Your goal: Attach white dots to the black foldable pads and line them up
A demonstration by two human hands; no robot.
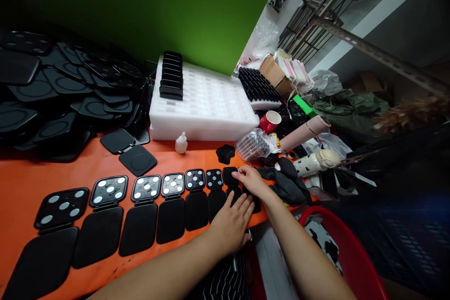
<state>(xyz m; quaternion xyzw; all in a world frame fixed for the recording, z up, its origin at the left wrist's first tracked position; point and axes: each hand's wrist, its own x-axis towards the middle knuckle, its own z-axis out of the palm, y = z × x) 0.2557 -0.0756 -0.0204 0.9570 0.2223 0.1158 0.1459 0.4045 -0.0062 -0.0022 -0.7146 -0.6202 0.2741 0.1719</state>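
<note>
A row of black hinged two-part pads lies unfolded on the orange table (165, 152). Most upper halves, like this dotted panel (146, 188), carry silver round discs; the lower halves (170, 220) are plain. My left hand (232, 220) rests flat on lower halves near the row's right end, fingers stretched out. Just above it, my right hand (251, 180) has bent fingertips together at the right edge of a black upper panel (229, 176) with no discs showing. Another pad at the row's end is partly hidden by my hands.
Black pads (66, 82) are heaped at left. A small white dropper bottle (181, 143) stands before a white foam block (204, 108) bearing black pieces (172, 75). At right are a red mug (270, 122), bagged silver discs (253, 144), dark cloth (286, 183) and a red tub (355, 243).
</note>
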